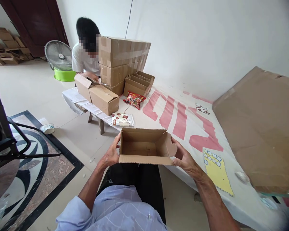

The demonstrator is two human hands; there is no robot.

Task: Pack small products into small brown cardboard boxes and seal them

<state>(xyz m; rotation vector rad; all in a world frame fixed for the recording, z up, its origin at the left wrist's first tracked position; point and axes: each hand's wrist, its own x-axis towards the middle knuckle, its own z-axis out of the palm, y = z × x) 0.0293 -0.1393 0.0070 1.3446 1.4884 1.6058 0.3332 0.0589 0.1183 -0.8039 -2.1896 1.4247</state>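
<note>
We look through 1 head-worn camera, forward and down. The open cardboard box (pixel 144 148) is near us, just below the view's centre; beyond it we see the white wall (pixel 207 38), nearer than it the black trousers (pixel 150 184).

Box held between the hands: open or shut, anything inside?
Open, and apparently empty: the cardboard box faces the camera uncovered, with only bare cardboard showing inside; the space right behind its near edge is hidden.
</note>
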